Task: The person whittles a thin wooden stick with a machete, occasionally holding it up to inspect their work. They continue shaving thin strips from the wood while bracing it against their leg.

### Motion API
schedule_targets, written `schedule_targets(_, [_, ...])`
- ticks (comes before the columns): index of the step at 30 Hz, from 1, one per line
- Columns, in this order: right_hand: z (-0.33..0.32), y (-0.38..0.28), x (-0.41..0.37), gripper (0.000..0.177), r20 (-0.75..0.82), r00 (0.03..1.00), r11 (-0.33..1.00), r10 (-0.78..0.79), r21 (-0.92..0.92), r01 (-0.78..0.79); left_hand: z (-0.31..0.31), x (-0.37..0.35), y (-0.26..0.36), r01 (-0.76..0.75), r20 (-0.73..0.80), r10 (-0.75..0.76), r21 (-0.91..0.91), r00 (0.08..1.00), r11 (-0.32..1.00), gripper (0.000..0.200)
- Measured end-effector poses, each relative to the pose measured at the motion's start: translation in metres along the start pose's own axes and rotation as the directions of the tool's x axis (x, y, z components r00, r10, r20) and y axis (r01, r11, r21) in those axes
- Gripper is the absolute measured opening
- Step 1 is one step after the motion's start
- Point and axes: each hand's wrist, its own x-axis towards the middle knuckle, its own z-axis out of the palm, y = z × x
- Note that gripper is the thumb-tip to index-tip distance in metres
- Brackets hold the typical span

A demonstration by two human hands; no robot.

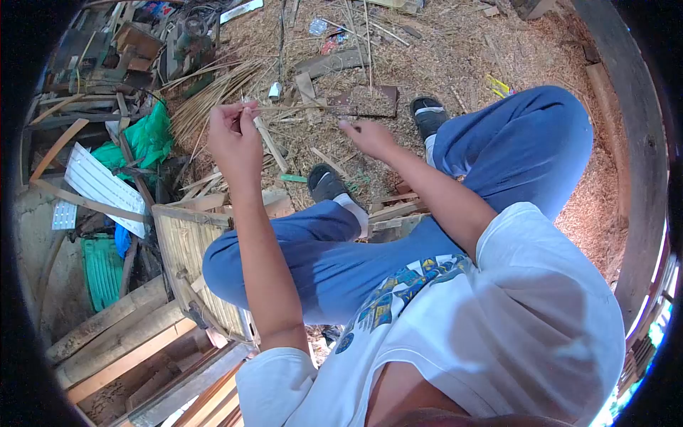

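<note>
My left hand is raised in front of my left knee, thumb and fingers pinched on a thin bamboo strip. The strip runs to the right, towards a brown flat board on the ground. To the right, my right hand is closed with its thumb forward, near the far end of the strip. What it grips, if anything, is too small to make out. Beyond my left hand, a bundle of thin bamboo strips lies on the ground.
Wood shavings cover the ground around my sandalled feet. A green knife-like piece lies by my left foot. Scrap wood, a green plastic sheet and a white slatted panel crowd the left. A thick beam borders the right.
</note>
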Motion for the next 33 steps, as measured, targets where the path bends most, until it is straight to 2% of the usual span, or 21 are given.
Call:
schedule_targets(2, [-0.001, -0.026, -0.009, 0.078, -0.036, 0.982, 0.979, -0.185, 0.078, 0.188, -0.001, -0.002, -0.001, 0.014, -0.003, -0.014, 0.009, 1.000, 1.000, 0.003])
schedule_targets(5, [0.001, -0.008, -0.004, 0.075, 0.068, 0.991, 0.993, -0.114, 0.001, 0.114, -0.003, -0.002, 0.004, 0.030, 0.004, -0.031, 0.038, 1.000, 0.999, 0.005])
schedule_targets(8, [0.010, 0.075, 0.012, 0.077, 0.014, 0.984, 0.983, 0.177, -0.058, -0.176, -0.002, 0.000, -0.002, 0.033, -0.011, -0.033, 0.028, 0.999, 0.999, 0.005])
schedule_targets(11, [0.011, 0.137, 0.027, 0.079, -0.013, 0.948, 0.941, 0.319, -0.118, -0.319, -0.003, 0.002, -0.002, 0.027, -0.018, -0.026, 0.039, 0.999, 0.999, 0.006])
schedule_targets(12, [0.010, 0.109, 0.014, 0.082, -0.116, 0.976, 0.970, 0.185, -0.137, -0.200, -0.002, 0.002, -0.001, 0.021, -0.018, -0.020, 0.043, 1.000, 0.999, 0.006])
schedule_targets(15, [0.016, 0.048, 0.017, 0.080, -0.063, 0.996, 0.991, 0.064, -0.115, -0.071, 0.002, 0.000, -0.001, 0.015, -0.024, -0.014, 0.045, 1.000, 0.999, 0.006])
schedule_targets(18, [-0.002, -0.018, -0.006, 0.079, -0.012, 0.984, 0.984, -0.176, 0.040, 0.176, -0.001, 0.000, -0.002, 0.034, -0.035, -0.032, 0.046, 0.999, 0.998, 0.006])
schedule_targets(21, [-0.003, -0.004, -0.006, 0.086, 0.071, 0.983, 0.985, -0.170, 0.016, 0.169, -0.002, -0.002, -0.001, 0.049, -0.053, -0.046, 0.064, 0.998, 0.997, 0.007])
schedule_targets(24, [0.024, 0.093, 0.012, 0.080, -0.101, 0.984, 0.986, 0.145, -0.069, -0.152, -0.001, 0.001, -0.010, 0.053, -0.085, -0.052, 0.008, 0.995, 0.999, 0.006])
schedule_targets(27, [0.012, 0.117, 0.014, 0.081, -0.028, 0.952, 0.950, 0.303, -0.074, -0.305, 0.000, 0.002, -0.011, 0.031, -0.092, -0.030, 0.012, 0.995, 0.999, 0.006])
schedule_targets(28, [0.016, 0.103, 0.014, 0.082, -0.090, 0.964, 0.964, 0.250, -0.069, -0.257, 0.001, 0.001, -0.010, 0.020, -0.090, -0.018, 0.024, 0.996, 1.000, 0.006])
schedule_targets(31, [0.019, 0.036, 0.011, 0.081, -0.064, 0.998, 0.999, 0.002, -0.045, -0.005, 0.002, -0.001, -0.004, 0.017, -0.076, -0.009, 0.095, 0.997, 0.995, 0.006])
schedule_targets(33, [0.008, -0.010, -0.001, 0.083, -0.039, 0.987, 0.985, -0.159, 0.066, 0.161, 0.002, 0.000, 0.002, 0.035, -0.086, -0.026, 0.112, 0.996, 0.993, 0.007])
